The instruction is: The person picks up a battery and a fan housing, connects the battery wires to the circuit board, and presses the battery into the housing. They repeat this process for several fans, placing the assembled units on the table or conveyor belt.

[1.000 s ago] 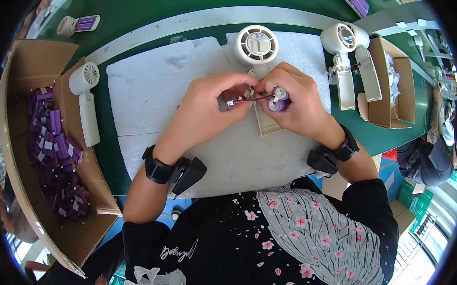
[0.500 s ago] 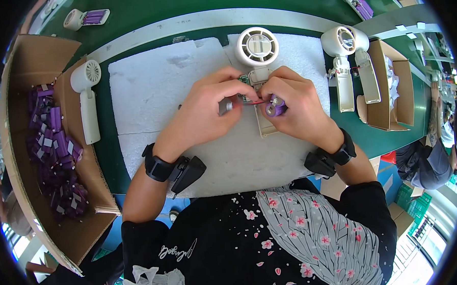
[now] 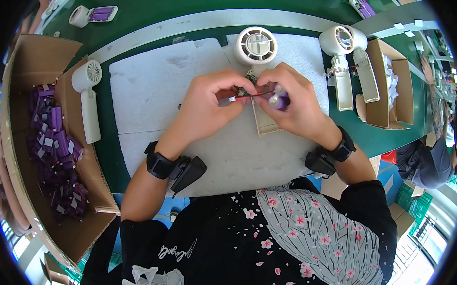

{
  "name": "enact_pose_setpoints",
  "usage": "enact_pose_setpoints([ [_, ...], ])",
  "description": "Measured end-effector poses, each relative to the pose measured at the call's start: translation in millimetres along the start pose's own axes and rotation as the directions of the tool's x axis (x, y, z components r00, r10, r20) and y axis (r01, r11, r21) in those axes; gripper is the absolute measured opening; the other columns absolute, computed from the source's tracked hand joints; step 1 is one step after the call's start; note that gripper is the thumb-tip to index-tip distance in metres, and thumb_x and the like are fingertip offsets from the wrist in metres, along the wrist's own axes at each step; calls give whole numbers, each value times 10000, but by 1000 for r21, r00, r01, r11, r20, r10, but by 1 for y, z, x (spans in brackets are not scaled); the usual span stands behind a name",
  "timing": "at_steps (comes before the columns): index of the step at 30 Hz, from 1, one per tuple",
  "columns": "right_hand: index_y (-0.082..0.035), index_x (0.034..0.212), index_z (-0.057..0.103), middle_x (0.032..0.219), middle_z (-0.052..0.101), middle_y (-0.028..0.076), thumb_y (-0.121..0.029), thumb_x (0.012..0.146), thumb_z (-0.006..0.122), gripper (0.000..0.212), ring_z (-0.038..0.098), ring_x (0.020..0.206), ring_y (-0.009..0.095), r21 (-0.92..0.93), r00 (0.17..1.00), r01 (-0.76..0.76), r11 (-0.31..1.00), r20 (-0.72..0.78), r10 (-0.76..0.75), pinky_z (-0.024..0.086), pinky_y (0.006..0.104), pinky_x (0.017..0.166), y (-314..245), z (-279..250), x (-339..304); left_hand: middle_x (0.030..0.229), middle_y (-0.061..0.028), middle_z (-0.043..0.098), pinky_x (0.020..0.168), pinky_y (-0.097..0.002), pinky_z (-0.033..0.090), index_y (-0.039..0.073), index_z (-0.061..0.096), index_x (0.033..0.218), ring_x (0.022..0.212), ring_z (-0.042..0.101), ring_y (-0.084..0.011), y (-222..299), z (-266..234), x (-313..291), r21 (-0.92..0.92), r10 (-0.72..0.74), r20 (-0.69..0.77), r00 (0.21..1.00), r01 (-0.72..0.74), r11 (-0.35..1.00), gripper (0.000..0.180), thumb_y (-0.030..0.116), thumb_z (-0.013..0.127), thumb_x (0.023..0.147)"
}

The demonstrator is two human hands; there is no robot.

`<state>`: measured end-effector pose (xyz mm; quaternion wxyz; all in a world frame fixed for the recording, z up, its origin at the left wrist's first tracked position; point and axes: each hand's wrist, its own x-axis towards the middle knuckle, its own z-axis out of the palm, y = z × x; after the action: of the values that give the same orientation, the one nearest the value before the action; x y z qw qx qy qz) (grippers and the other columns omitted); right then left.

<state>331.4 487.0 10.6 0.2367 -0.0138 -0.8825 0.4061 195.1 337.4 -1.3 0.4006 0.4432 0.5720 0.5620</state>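
A cream handheld fan lies on the white foam sheet with its round head away from me. Its opened handle shell points toward me. My right hand is closed around a purple battery pack above the handle. Red and black wires run from the pack to a small white plug beneath my left hand. The left fingers are bent in a pinch at these wires, close against a green circuit board. Fingers partly hide the board and the exact grip.
A cardboard box of purple battery packs stands at left, a closed fan beside it. Opened fans lie at right, near another cardboard box. Further fans rest on the green surface beyond the pale rail.
My right hand has turned the battery pack slightly. The wires and plug now show more plainly, the left index finger covers more of the board, and the far-left fan has shifted slightly right.
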Motion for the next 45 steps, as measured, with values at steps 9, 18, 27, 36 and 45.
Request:
enact_pose_setpoints([
  [9,-18,863,676,805,577,69,-70,807,735,97,520,636,148,-9,1000,-4,1000,-6,4,395,247,537,0,-12,-3,969,-67,628,742,-252,519,-28,653,978,853,601,-117,3,0,0,-64,-3,-69,998,-2,998,164,-7,687,819],
  [18,-16,862,698,781,567,59,-92,811,738,100,487,589,122,-2,968,-207,978,143,205,369,239,513,-5,-14,-2,825,-81,639,599,-222,500,-26,683,924,686,596,-97,0,-1,0,85,93,-145,985,-81,993,146,82,726,835],
  [27,-16,881,711,795,585,67,-40,817,714,69,522,608,122,-101,1000,-30,994,-13,29,390,246,521,-6,-6,-1,837,-52,656,611,-201,488,-35,681,985,730,607,-70,1,0,0,-126,-29,-134,991,12,992,163,53,702,849],
  [36,1,874,712,786,592,64,-28,795,725,85,524,633,134,73,970,-215,974,127,205,389,260,537,-5,-9,0,947,-49,678,717,-207,504,18,638,1177,828,631,-73,7,-13,-1,-187,-155,-13,988,150,971,343,-17,681,839],
  [45,21,853,700,775,582,66,3,785,707,71,500,616,132,92,969,-225,970,127,213,359,261,523,-3,-7,-1,1005,-56,671,829,-261,526,0,625,1084,915,632,-108,4,-10,1,-203,-121,-71,990,105,974,294,-72,690,806],
])
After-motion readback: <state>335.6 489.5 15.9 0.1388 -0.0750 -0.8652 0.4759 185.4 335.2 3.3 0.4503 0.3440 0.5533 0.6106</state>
